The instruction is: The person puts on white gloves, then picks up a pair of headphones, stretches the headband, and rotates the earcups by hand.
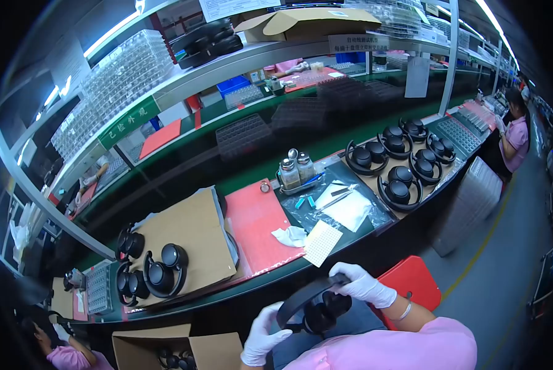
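Observation:
A pair of black over-ear headphones (310, 298) is held up over my lap, close to the bench's front edge. White-gloved, my left hand (265, 334) grips the left side of the headband near its end. My right hand (350, 282), also gloved, has its fingers closed round the other side of the band. The dark ear cups hang together below the band, between the hands. In front of them on the bench are a white dotted sheet (322, 243) and a crumpled white cloth (290, 237) on a red mat (255, 213).
Several headphones lie on cardboard at right (400, 179) and left (161, 274). A holder with glass bottles (295, 172) stands mid-bench. Below is an open carton (153, 348) with headphones inside; a red stool (412, 283) is at my right. Co-workers sit at both ends.

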A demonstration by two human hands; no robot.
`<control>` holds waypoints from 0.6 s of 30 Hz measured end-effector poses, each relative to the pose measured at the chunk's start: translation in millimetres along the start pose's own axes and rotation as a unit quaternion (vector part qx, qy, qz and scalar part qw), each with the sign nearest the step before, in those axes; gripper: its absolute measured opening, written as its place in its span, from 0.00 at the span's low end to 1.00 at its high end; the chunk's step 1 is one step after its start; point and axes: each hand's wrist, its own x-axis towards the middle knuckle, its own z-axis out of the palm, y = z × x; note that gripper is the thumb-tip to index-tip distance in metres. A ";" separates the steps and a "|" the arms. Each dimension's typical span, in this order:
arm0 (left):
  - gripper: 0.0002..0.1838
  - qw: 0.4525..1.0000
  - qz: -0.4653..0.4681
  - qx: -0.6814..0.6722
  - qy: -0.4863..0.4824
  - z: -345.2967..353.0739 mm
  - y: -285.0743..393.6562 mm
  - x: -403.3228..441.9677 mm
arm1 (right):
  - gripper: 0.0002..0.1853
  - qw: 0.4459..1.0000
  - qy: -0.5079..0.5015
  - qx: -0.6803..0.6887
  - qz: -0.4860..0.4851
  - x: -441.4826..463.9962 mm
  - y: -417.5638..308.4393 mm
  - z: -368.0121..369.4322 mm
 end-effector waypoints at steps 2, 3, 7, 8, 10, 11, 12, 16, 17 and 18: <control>0.19 0.985 -0.060 -0.159 0.015 -2.1 -25.5 -7.3 | 0.16 0.990 0.058 0.111 0.068 -3.9 0.1 -3.7; 0.19 0.985 -0.067 -0.157 -0.005 -1.9 -27.8 -3.9 | 0.16 0.987 0.078 0.118 0.072 -1.3 -4.7 -5.4; 0.20 0.993 -0.106 0.048 -0.036 15.6 -27.1 5.1 | 0.15 0.937 0.099 -0.275 -0.192 7.3 -3.4 10.2; 0.18 0.988 -0.087 0.110 -0.059 20.4 -17.6 10.3 | 0.14 0.926 0.011 -0.331 -0.183 9.7 5.8 16.6; 0.16 0.967 -0.051 0.235 -0.084 25.3 -0.3 20.6 | 0.14 0.908 -0.087 -0.371 -0.172 1.9 15.3 21.6; 0.16 0.967 -0.065 0.234 -0.074 23.1 3.2 23.2 | 0.13 0.918 -0.066 -0.355 -0.166 -2.1 18.8 14.5; 0.16 0.965 -0.067 0.240 -0.085 16.4 7.2 22.1 | 0.13 0.927 -0.054 -0.333 -0.165 -2.4 22.6 7.9; 0.14 0.959 -0.111 0.244 -0.091 6.6 8.8 20.1 | 0.10 0.941 -0.053 -0.313 -0.119 14.8 18.7 10.3; 0.14 0.959 -0.127 0.241 -0.076 8.0 2.4 26.7 | 0.10 0.942 -0.073 -0.305 -0.121 16.9 14.0 15.0; 0.14 0.962 -0.054 0.255 -0.078 11.5 -4.4 32.5 | 0.10 0.930 -0.076 -0.337 -0.126 18.4 7.4 19.5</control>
